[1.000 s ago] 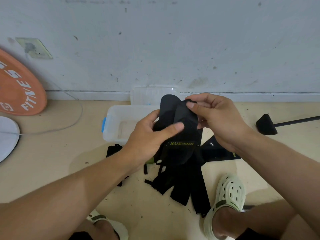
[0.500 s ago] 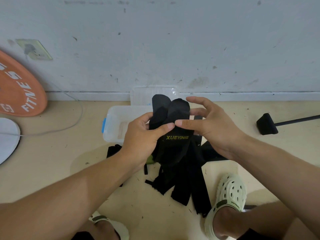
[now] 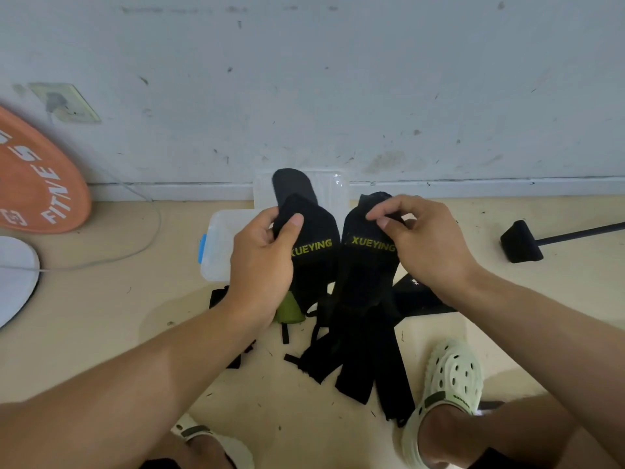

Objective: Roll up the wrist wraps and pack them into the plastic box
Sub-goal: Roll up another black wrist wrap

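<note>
Above the floor (image 3: 101, 326), in front of the wall, two black wrist wraps were held side by side, each printed with yellow "XUEYING" lettering. At centre left, the left hand (image 3: 262, 262) was closed around the left wrist wrap (image 3: 313, 252), the thumb pressed on its front face near the top and the fingers curled behind it; a rounded black flap of that wrap stood up above the hand. At centre right, the right hand (image 3: 419, 245) pinched the top edge of the right wrist wrap (image 3: 367, 265) between thumb and forefinger, the other fingers loosely bent. The two wraps were just beside each other, with a narrow gap between them. Their long tails hung down to a heap of black straps (image 3: 365, 360) on the floor, where a small green piece (image 3: 287, 308) showed below the left hand.

Behind the hands, the plastic box (image 3: 218, 245) sat on the floor, open, with a blue latch on its left end; its clear lid (image 3: 333, 191) leaned against the wall. The hands and wraps hid most of the box's opening.

Open floor lay to the left of the box, bounded by an orange weight plate (image 3: 37, 177) leaning on the wall, a white disc (image 3: 15, 275) and a grey cable (image 3: 148, 225). To the right lay bare floor up to a black-headed bar (image 3: 522, 242). Near the lower edge, a pale green clog (image 3: 446, 387) was touching the strap heap, and a second sandal (image 3: 209, 441) was at bottom centre.
</note>
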A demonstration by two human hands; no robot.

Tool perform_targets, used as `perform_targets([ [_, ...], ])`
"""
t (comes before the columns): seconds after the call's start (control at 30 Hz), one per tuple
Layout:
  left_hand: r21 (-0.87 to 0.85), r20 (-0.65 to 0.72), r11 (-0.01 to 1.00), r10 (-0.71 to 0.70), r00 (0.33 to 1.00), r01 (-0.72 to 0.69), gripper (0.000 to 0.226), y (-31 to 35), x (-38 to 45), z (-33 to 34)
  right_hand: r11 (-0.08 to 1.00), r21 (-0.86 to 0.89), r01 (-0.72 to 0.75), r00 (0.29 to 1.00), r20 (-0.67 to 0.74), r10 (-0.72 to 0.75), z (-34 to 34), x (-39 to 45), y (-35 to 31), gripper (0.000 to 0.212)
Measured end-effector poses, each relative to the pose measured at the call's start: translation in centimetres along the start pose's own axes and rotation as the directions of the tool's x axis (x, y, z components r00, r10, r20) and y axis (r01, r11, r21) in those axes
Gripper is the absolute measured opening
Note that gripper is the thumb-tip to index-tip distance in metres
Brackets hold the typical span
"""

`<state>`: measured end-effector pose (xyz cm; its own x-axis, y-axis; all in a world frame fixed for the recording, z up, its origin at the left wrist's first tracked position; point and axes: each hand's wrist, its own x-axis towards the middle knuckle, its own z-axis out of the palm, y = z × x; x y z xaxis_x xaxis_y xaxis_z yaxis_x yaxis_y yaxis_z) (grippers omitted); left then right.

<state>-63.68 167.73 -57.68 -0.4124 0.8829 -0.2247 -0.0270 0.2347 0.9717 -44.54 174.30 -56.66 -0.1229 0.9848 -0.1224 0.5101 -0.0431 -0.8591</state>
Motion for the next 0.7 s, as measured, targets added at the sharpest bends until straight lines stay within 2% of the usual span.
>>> perform_targets([
  [0.1,0.053,0.189,0.998,0.018,0.982,-0.028,0.017,0.2,-0.7,0.2,0.999,0.009,-0.051,0.997,0.064,0.051,0.0,-0.2,-0.3,0.034],
  [0.2,0.108,0.283,0.994,0.004,0.959,-0.036,0.020,-0.1,-1.1,0.5,0.971,0.198,-0.132,0.975,0.200,0.092,0.6,-1.1,-1.0,0.037],
  [0.3,0.134,0.264,0.989,0.029,0.964,-0.066,0.019,-0.4,-0.9,0.4,0.942,0.281,-0.182,0.961,0.255,0.109,0.7,-1.4,-1.6,0.027],
  [0.43,0.099,0.290,0.994,0.015,0.957,-0.046,0.020,-0.3,-1.0,0.5,0.945,0.302,-0.125,0.979,0.191,0.068,0.7,-1.8,-1.7,0.011],
  [0.53,-0.011,0.140,1.000,-0.016,0.990,0.018,0.016,0.2,-1.1,0.7,0.933,0.328,-0.145,0.975,0.207,0.079,0.8,-1.7,-1.6,0.013],
  [0.6,0.094,0.047,0.996,-0.004,0.999,0.000,0.013,0.2,-0.5,0.4,0.919,0.363,-0.156,0.966,0.248,0.066,0.5,-1.4,-1.6,0.016],
  [0.67,0.271,0.132,0.962,-0.041,0.990,0.004,0.012,0.2,-0.1,0.1,0.906,0.391,-0.161,0.955,0.292,0.044,0.1,-1.2,-1.7,0.020],
  [0.7,0.302,0.180,0.953,-0.055,0.982,-0.002,0.010,0.3,0.0,0.1,0.902,0.402,-0.158,0.950,0.312,0.028,0.0,-1.2,-1.7,0.021],
])
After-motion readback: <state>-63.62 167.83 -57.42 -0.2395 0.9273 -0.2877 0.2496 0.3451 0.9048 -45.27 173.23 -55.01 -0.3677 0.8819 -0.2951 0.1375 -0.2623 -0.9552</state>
